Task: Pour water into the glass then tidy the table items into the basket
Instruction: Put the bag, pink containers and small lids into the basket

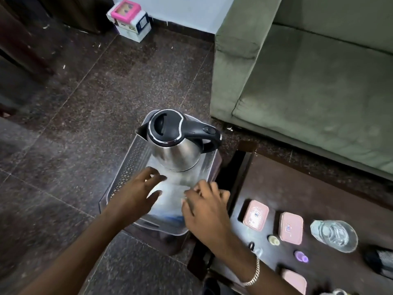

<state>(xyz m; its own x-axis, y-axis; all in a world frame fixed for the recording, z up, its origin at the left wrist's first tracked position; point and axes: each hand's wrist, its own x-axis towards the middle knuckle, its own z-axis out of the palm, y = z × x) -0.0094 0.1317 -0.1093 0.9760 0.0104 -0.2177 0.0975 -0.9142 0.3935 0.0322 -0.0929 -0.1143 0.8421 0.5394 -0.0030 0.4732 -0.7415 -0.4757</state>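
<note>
At centre frame, the kettle [176, 141] stands in the basket [129, 158]; both hands, left [136, 192] and right [206, 207], hover there, each grip apart. The filled glass [333, 235] waits lower right: lift it level.

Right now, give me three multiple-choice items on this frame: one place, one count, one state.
1. Where does the kettle stand?
A. in the basket
B. on the sofa
C. on the table

2. How many pink boxes are fully visible on the table?
A. none
B. two
C. five

3. What state is the glass in?
A. broken
B. lying on its side
C. upright

Answers:
1 A, its base sits inside the basket walls.
2 B, two lie side by side; a third is cut off by the frame edge.
3 C, its mouth faces up.
</note>
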